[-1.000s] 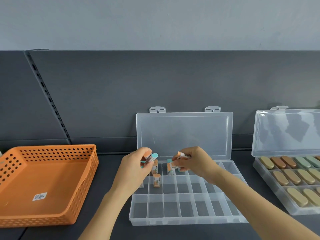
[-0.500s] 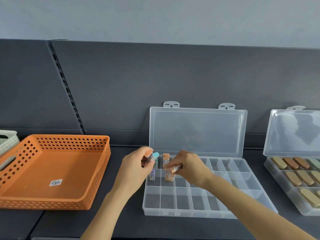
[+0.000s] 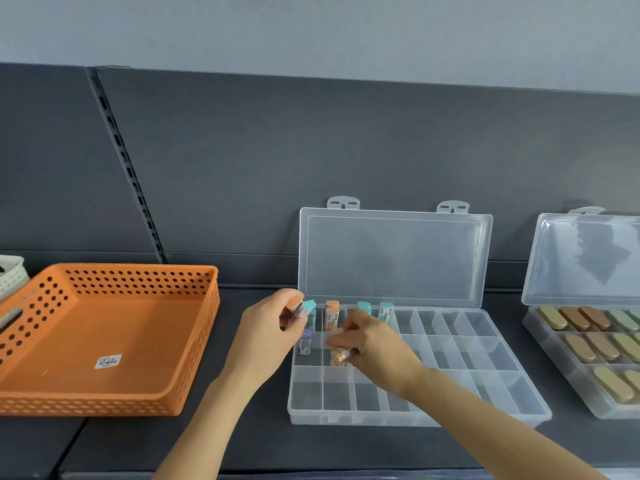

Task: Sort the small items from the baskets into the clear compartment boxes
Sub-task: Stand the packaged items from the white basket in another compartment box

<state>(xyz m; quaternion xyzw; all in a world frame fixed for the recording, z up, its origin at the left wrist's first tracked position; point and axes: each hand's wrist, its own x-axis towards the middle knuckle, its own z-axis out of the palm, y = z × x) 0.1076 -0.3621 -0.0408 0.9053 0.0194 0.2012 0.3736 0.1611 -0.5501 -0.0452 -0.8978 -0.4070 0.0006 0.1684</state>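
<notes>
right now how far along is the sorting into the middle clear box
Early on. Done: the right-hand box holds rows of oval pieces, and a few capped items stand in the back-left compartments of the middle box. In hand: the left hand grips a teal-capped item and at least one more; the right hand holds an orange item at the second row. Left: most compartments there are bare.

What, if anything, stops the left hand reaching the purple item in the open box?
Probably reachable, yes: the purple item stands uncovered right beside the left hand, the lid up. But that hand pinches small items, so it looks occupied.
</notes>
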